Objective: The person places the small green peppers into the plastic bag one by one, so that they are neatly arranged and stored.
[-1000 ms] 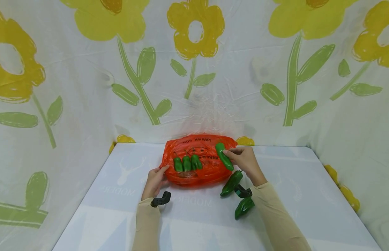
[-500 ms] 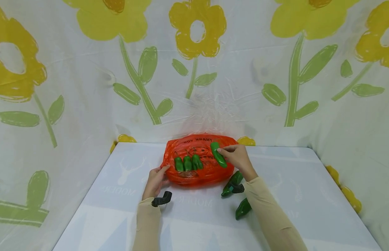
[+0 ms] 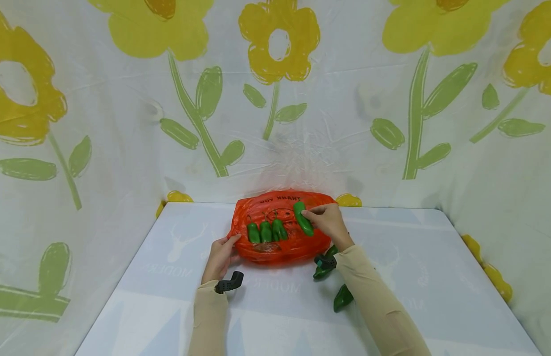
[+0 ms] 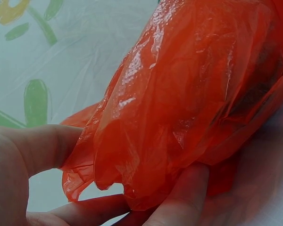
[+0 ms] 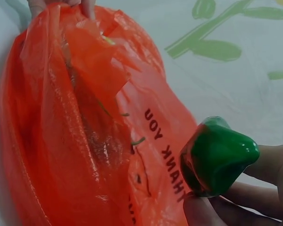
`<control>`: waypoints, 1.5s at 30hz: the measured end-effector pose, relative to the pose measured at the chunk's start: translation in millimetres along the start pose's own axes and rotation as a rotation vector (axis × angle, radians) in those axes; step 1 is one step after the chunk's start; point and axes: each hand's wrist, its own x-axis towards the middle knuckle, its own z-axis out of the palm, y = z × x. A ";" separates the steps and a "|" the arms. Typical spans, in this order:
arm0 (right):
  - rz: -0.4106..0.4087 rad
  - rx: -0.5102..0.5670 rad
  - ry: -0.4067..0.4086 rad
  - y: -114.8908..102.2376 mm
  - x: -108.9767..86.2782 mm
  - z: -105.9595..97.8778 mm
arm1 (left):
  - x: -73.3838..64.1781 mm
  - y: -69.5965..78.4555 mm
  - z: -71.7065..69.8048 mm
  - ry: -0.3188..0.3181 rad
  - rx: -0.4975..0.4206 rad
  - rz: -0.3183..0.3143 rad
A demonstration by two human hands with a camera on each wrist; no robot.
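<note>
My left hand [image 3: 218, 258] grips the left edge of a red plastic bag [image 3: 277, 256]; the left wrist view shows its fingers and thumb about the crumpled film [image 4: 151, 94]. My right hand [image 3: 328, 221] pinches a glossy green pepper [image 3: 303, 220] between thumb and fingers, over the right part of the bag. The right wrist view shows the pepper [image 5: 219, 157] end-on, beside the bag's printed "THANK YOU". Three green peppers stand side by side at the bag's mouth: a left one [image 3: 253, 233], a middle one [image 3: 265, 231] and a right one [image 3: 278, 230].
On the pale patterned table [image 3: 266, 316] lie two more green peppers, one [image 3: 321, 272] partly behind the right wrist camera, another [image 3: 343, 299] partly behind the right sleeve [image 3: 377, 291]. A flowered cloth [image 3: 337, 123] hangs behind and along both sides.
My right hand has moved left with its pepper, from the bag's right edge to farther over it. The left hand stays on the bag. My right forearm now covers more of the loose peppers.
</note>
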 end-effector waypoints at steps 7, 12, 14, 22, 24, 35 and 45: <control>0.034 -0.013 0.007 1.4 8.1 9.2 | 0.9 -0.1 0.1 -0.003 -0.004 0.007; 0.042 -0.011 0.006 5.1 13.0 15.8 | 0.7 -0.1 -0.4 0.006 0.003 -0.011; 0.038 -0.003 0.009 6.8 14.6 18.0 | 0.4 0.0 -0.3 0.009 0.009 -0.018; 0.045 -0.058 0.022 13.2 18.8 24.7 | -2.0 1.1 0.7 0.005 0.009 -0.013; 0.048 -0.070 0.025 13.9 19.7 25.4 | -2.3 1.4 0.9 0.003 0.008 -0.010; 0.015 -0.117 0.035 18.9 21.5 30.0 | -1.9 1.3 0.7 0.008 0.013 -0.009; 0.006 -0.157 0.036 22.9 25.7 35.4 | -0.6 -0.1 0.1 0.006 0.003 -0.007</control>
